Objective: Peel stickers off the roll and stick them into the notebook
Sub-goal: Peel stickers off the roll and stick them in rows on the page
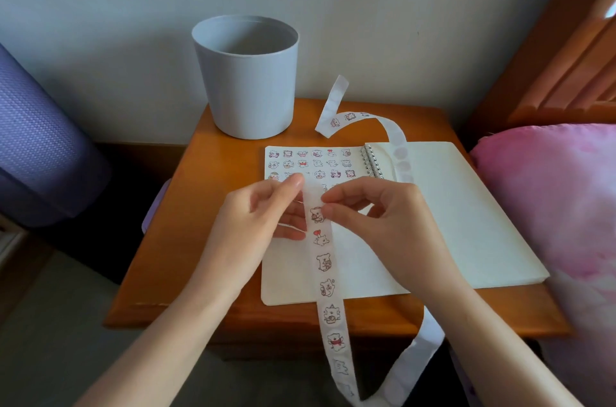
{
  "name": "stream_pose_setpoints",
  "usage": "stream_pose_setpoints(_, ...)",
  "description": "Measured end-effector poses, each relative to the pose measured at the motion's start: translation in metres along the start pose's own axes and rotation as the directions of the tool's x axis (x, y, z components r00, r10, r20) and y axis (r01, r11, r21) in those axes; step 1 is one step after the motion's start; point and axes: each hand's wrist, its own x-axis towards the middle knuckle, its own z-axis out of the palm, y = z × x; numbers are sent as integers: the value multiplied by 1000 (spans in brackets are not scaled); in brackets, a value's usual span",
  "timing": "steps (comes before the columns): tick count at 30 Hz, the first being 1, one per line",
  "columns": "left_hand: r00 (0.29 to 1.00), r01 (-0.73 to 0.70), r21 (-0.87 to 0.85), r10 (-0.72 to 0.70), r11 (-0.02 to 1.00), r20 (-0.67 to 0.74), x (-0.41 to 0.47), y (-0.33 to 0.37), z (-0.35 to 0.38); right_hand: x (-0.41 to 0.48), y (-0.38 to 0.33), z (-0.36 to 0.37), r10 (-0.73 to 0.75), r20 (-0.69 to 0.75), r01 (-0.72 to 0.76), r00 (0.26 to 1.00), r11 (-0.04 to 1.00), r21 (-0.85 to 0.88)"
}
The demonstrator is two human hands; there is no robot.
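Left grip point(263, 216) pinches the sticker strip point(328, 286) above the notebook's point(450, 206) left page. Right grip point(376, 216) pinches at the edge of a bear sticker point(316, 214) on that strip. Nearer than the notebook, the strip hangs below the tabletop point(206, 206) edge and loops back up. The notebook lies open, with rows of stuck stickers point(310, 163) at the far end of its left page. Beyond its far edge the strip curls, and a grey bucket point(246, 79) stands past its far-left corner.
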Motion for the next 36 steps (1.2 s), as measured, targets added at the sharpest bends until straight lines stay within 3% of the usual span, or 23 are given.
stream_pose_setpoints(8,995,19,6,-19,1000,96,-2,2,1,1,4,-1,-5,-32,3,999,998,-62)
stream_pose_setpoints(29,995,-32,0,32,999,96,-3,0,3,1,3,-2,-15,-15,14,1000,994,-104)
stream_pose_setpoints(36,998,-13,47,10,999,61,-1,-4,3,-2,2,2,-75,25,79,997,955,-287)
